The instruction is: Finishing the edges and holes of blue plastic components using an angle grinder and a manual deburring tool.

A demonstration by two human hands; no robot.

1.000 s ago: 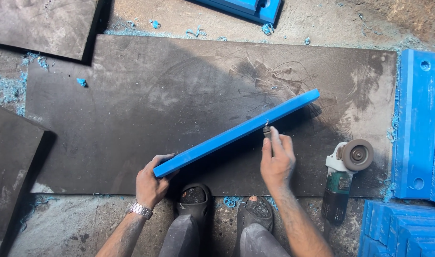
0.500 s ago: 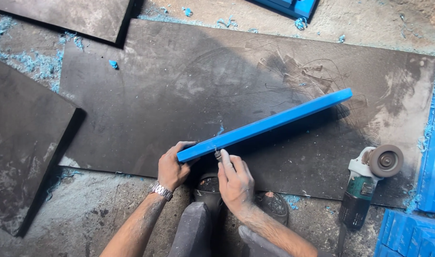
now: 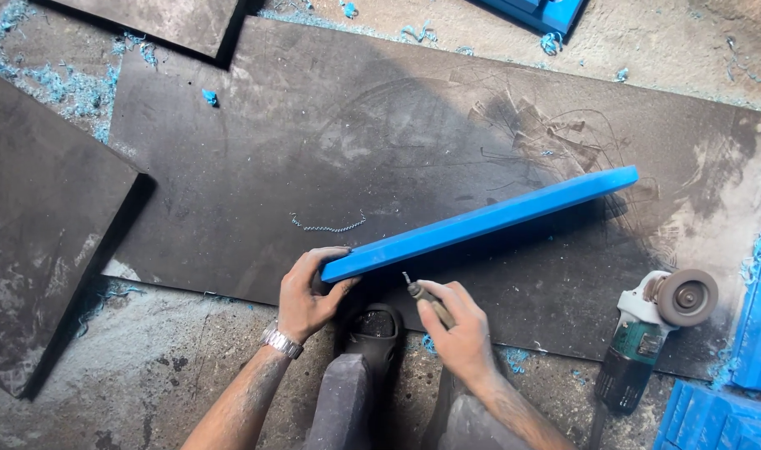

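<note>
Here left hand (image 3: 307,293) grip clamps near end of blue board (image 3: 480,223); right hand (image 3: 457,333) pinches scraper tool (image 3: 417,291) just below edge.

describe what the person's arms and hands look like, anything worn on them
Both forearms are bare, with no sleeves and no gloves. The left hand has a silver metal link watch at the wrist. The right hand wears nothing that shows: no ring, band or glove. Pale dust coats both forearms and hands.
</note>
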